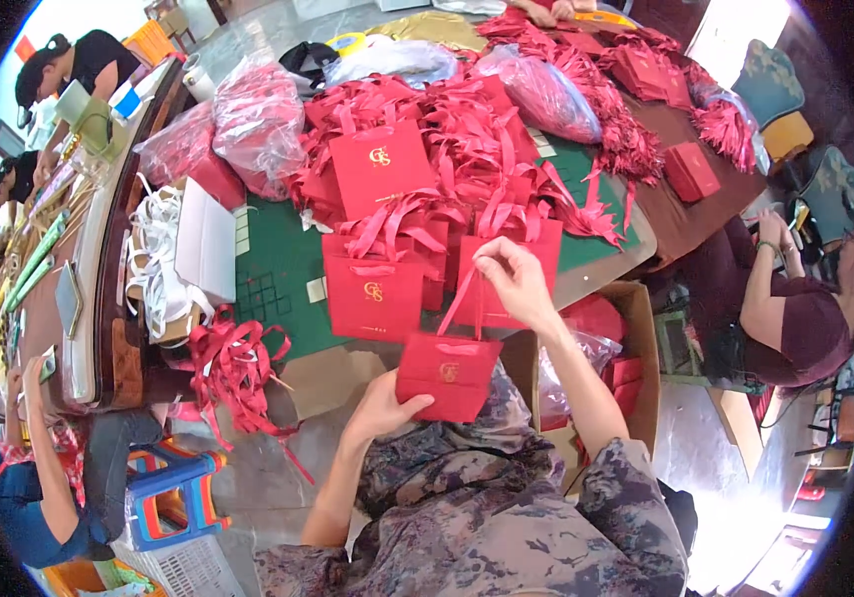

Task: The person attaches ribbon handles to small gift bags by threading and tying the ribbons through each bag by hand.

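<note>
A small red gift bag [449, 370] with a gold emblem is held over my lap. My left hand [388, 406] grips its lower left side, thumb across the front. Above it, my right hand [515, 283] pinches the red ribbon handle [463, 298] and pulls it up taut from the bag's top. Just beyond, on the table's near edge, stand more red gift bags [375, 310], one partly behind my right hand. Behind these a large heap of red bags with ribbon handles [387, 167] covers the green mat [278, 239].
Loose red ribbons [233, 363] hang off the table's left, beside a white box [204, 239] with white ribbons. A cardboard box [638, 348] with red bags stands at my right. Blue stools [173, 495] are at lower left. Other people sit on both sides, one [795, 318] close at right.
</note>
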### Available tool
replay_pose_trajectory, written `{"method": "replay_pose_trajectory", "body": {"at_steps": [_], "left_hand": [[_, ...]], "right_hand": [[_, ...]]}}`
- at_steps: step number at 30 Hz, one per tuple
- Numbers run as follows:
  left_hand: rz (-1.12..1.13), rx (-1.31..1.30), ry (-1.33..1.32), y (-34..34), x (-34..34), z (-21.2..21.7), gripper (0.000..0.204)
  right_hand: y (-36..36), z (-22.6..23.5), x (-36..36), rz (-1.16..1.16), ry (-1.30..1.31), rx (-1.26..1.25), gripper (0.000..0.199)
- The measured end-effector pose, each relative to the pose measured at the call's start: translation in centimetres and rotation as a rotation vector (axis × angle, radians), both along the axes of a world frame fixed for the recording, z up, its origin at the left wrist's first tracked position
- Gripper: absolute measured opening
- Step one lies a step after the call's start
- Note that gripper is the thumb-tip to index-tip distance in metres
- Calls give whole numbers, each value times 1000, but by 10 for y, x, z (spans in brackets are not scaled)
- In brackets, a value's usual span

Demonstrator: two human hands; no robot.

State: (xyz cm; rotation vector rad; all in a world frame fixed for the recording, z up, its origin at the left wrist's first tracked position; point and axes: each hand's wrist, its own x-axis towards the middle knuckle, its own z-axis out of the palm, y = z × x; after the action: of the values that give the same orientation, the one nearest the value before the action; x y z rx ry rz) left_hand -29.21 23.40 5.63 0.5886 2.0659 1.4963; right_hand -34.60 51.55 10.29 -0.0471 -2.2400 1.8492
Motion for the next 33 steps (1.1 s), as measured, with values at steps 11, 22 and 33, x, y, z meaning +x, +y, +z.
{"method": "replay_pose_trajectory", "body": {"at_steps": [11,22,33], "left_hand": [[485,-117,197,-34,27,87,41],[424,-516,620,19,63,41,51],[225,-405,704,28,34,-4,63]], "right_hand": [[10,-20,27,-240,85,-54,15],[131,-66,-2,-715,119,892,32],[145,-72,7,-648,152,974,8]]}}
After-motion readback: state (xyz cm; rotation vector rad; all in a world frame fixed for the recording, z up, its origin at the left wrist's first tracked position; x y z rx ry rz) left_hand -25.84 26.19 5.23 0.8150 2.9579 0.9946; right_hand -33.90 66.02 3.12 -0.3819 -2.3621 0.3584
